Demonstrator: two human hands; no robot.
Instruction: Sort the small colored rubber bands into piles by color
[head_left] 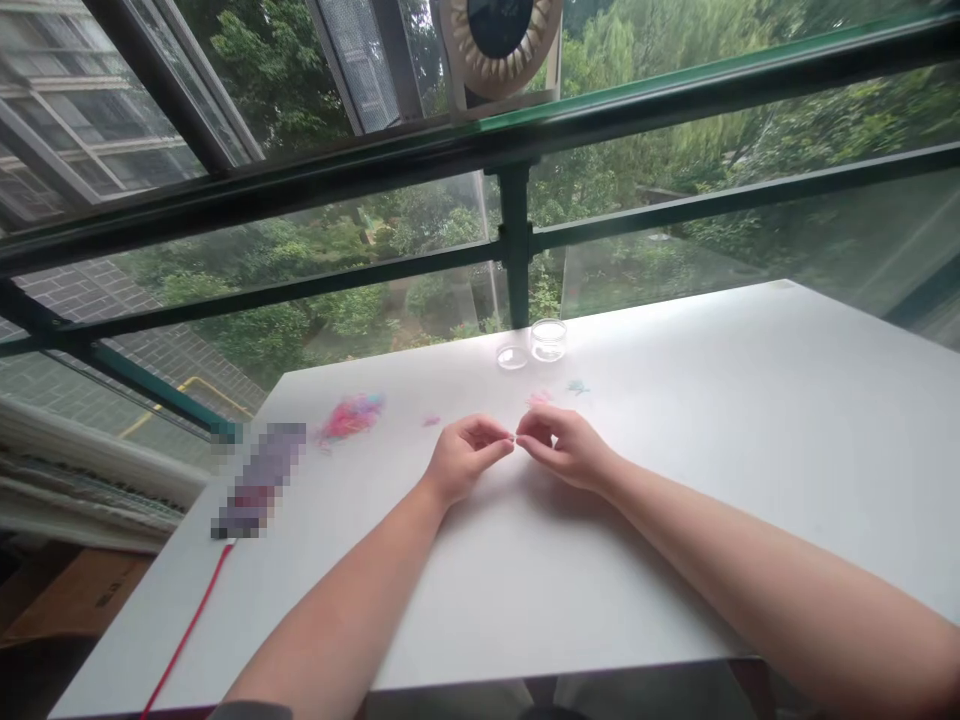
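Left hand (pixel 466 458), right hand (pixel 568 447): tiny pale piece (pixel 515 439) pinched between their fingertips, kind indistinct. Pink pieces (pixel 538 398) laid just beyond; clear jar (pixel 548 341) set behind.

No text, label, brand, number or sign readable. Box (pixel 71 600) at eight o'clock, beyond edge of desk (pixel 450 590): short row of dark printed marks (pixel 112 593) on brown surface, too small and blurred to read. Pixelated item (pixel 262 475) on desk, also toward eight: nothing legible.
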